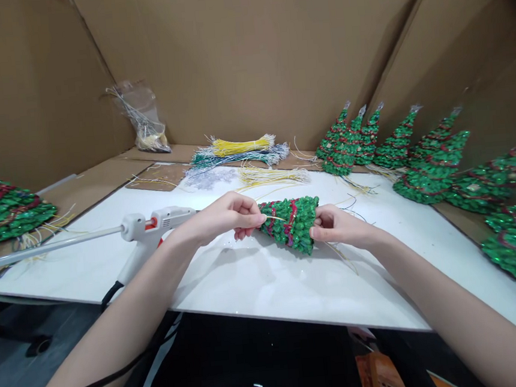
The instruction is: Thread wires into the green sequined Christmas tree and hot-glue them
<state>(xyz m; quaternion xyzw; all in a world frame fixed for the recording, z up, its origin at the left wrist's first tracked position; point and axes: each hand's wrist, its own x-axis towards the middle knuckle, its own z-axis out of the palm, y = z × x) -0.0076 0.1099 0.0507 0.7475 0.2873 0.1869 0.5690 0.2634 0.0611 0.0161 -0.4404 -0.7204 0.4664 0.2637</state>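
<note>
A small green Christmas tree ornament (pixel 291 225) with red garland lies on its side over the white tabletop, its wide base toward the right. My right hand (pixel 335 226) grips the base, the thumb on the near rim and the other fingers partly hidden behind it. At the narrow end, my left hand (pixel 241 213) pinches a thin yellow wire (pixel 274 218) that runs across the tree's side. Loose thin wires (pixel 342 257) trail from the base below my right hand.
A white glue gun (pixel 152 227) with a long glue stick lies left, under my left forearm. Bundles of yellow and green wires (pixel 240 150) sit at the back. Several finished trees (pixel 431 166) stand along the right; another tree (pixel 6 206) is far left. Cardboard walls (pixel 250 55) enclose the table.
</note>
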